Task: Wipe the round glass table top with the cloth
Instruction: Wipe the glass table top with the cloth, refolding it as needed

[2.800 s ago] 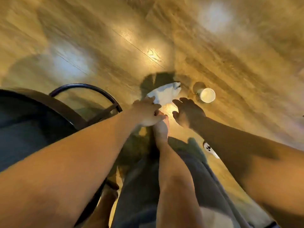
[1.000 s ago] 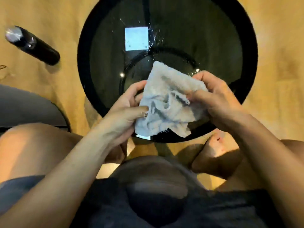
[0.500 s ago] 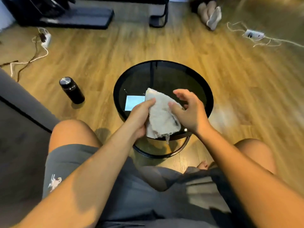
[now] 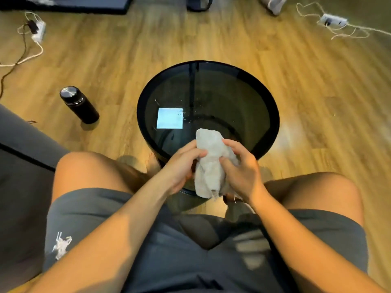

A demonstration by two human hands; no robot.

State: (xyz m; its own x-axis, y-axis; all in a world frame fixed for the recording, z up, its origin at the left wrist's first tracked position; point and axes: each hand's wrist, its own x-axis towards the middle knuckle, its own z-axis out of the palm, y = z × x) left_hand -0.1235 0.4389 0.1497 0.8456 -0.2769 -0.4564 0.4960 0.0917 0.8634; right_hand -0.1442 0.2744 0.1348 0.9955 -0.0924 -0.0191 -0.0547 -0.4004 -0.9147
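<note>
Low in the middle of the head view, both hands bunch a pale grey frayed terry cloth (image 4: 210, 166) over the near rim of the round dark glass counter (image 4: 232, 98). Left hand (image 4: 183, 166) fingers curl against its side; right hand (image 4: 241, 168) fingers pinch its folds. I'd say wiping hasn't begun: the cloth is being gathered. Next it needs pressing flat onto the glass, where white specks (image 4: 184, 115) lie mid-frame. A black metal flask (image 4: 79, 104) stands left on the wooden floor.
</note>
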